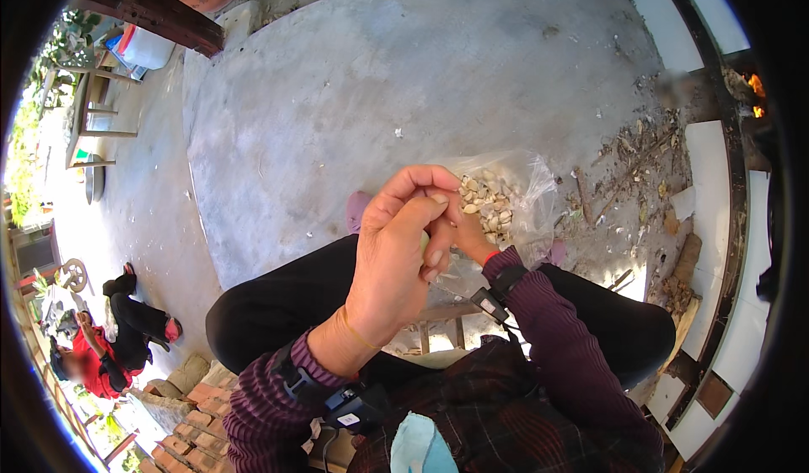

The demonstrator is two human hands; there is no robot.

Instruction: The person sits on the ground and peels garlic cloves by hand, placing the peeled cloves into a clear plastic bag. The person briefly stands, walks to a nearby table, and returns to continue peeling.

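My left hand (pixel 398 239) is raised in front of me with its fingers curled and the thumb tip against the index finger. A small pale green thing (pixel 425 242) shows partly between its palm and fingers; what it is cannot be made out. Behind and below it, my right hand (pixel 471 236) is at the near left edge of a clear plastic bag (pixel 537 185). Its fingertips are mostly hidden by the left hand. Many pale, flat pieces that look like seeds or shells (pixel 496 207) lie in the bag, between my knees.
Firewood (pixel 686 261) and scattered twigs (pixel 622 176) lie to the right, beside a white-tiled stove with fire (pixel 756 94) in its opening. Bricks (pixel 196 429) are stacked at lower left. A person in red (pixel 101 362) sits farther left. A wooden post (pixel 152 15) stands at upper left.
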